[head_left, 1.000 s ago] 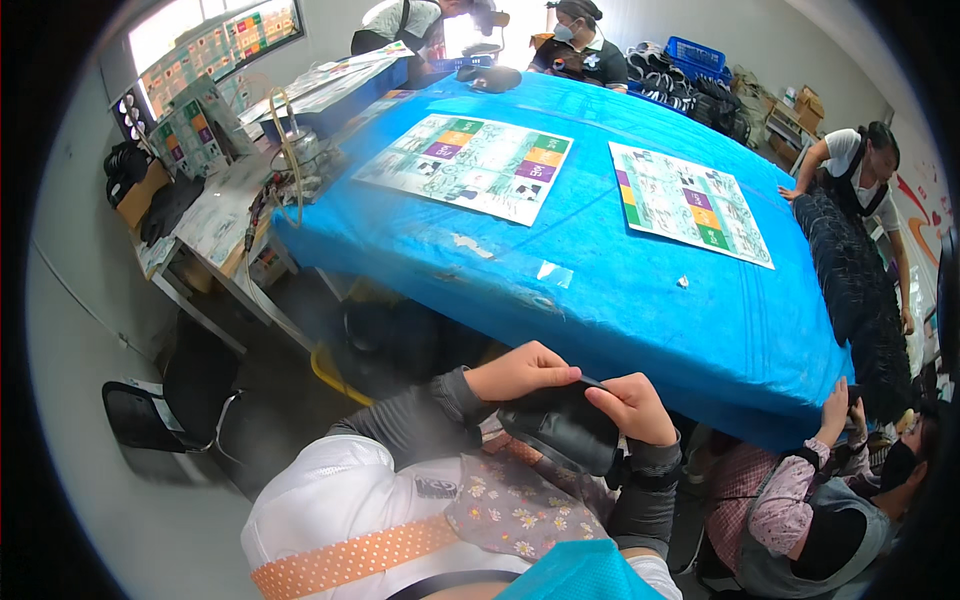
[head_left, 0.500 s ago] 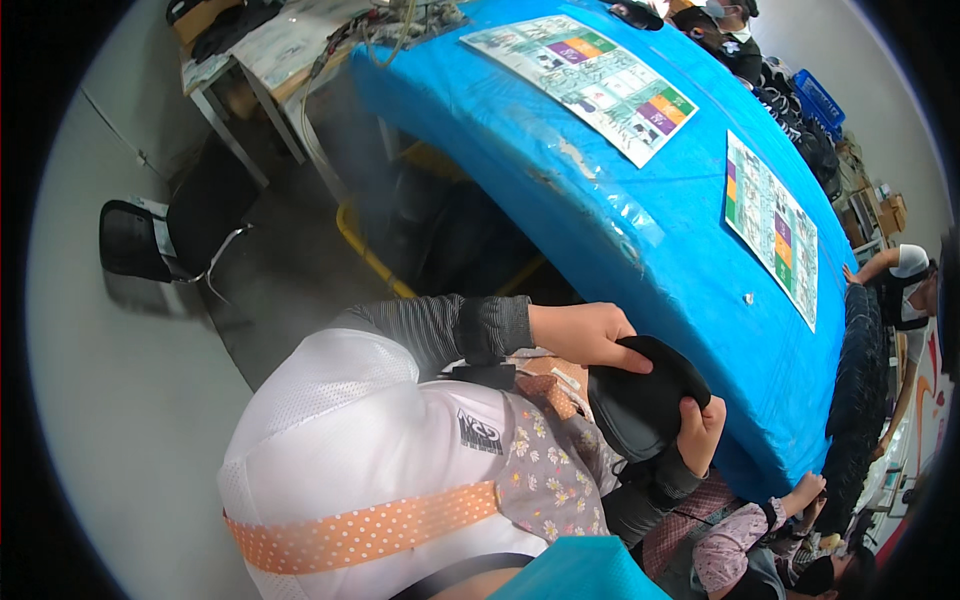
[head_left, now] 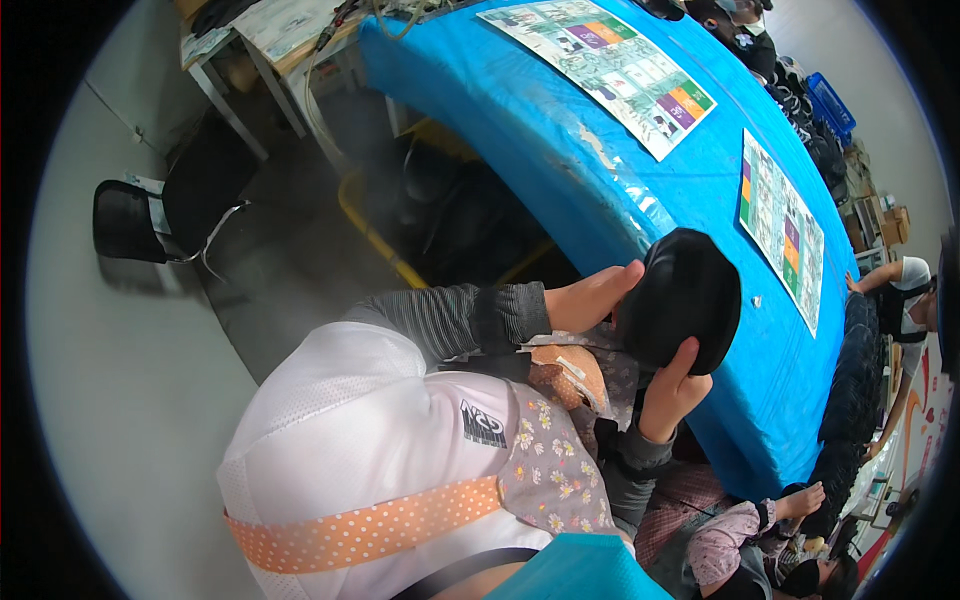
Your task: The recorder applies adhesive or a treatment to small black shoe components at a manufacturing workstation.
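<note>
Both my hands hold a glossy black rounded piece, shaped like a cap (head_left: pixel 690 300), in front of me at the table's near edge. My left hand (head_left: pixel 595 298) grips its left edge, with the thumb raised along the rim and the other fingers mostly hidden. At its lower edge my right hand (head_left: pixel 675 400) is closed on it, the thumb lying against the near face and the fingers partly out of sight. The piece is tilted up, its broad side showing.
A table under blue plastic sheeting (head_left: pixel 560 190) carries two printed sheets (head_left: pixel 610 70) (head_left: pixel 782 232). Below it stands a yellow-rimmed bin (head_left: pixel 375 235) with black items. A black chair (head_left: pixel 130 222) is at left. Co-workers' hands (head_left: pixel 800 500) and a black heap (head_left: pixel 850 370) lie rightward.
Both hands have lifted and turned the black piece, so its broad glossy side now shows. It has moved up and to the right. The left thumb has shifted from its face to the edge.
</note>
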Demonstrator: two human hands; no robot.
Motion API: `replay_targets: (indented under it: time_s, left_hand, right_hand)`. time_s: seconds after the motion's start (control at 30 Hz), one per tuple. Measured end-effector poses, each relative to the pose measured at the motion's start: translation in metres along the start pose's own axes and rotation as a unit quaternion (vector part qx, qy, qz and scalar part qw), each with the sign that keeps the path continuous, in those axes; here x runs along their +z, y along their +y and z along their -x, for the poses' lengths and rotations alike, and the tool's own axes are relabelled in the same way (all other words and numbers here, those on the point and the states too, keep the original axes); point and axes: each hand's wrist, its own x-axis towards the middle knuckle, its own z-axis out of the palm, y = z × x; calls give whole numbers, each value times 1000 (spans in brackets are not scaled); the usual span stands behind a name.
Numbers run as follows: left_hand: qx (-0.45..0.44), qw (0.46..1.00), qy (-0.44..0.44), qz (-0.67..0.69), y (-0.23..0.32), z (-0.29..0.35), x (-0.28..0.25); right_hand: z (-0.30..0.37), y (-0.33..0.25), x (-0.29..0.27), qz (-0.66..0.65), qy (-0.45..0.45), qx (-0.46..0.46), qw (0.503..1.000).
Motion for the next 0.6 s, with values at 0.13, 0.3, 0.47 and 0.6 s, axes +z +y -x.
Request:
replay_targets:
  time_s: [0.13, 0.3, 0.47, 0.6]
  left_hand:
    - [-73, 953, -193, -222, 10, 9, -15]
    - [-58, 961, -87, -256, 9, 16, 0]
    - [-106, 963, -87, -233, 14, 19, -7]
    - [-128, 983, -47, -122, 11, 15, -2]
  right_hand:
    - [-10, -27, 14, -65, 25, 61, 996]
    - [-8, -21, 23, -138, -13, 81, 987]
    - [-16, -21, 16, -203, -168, 144, 954]
    - [-10, -24, 31, -261, -115, 181, 941]
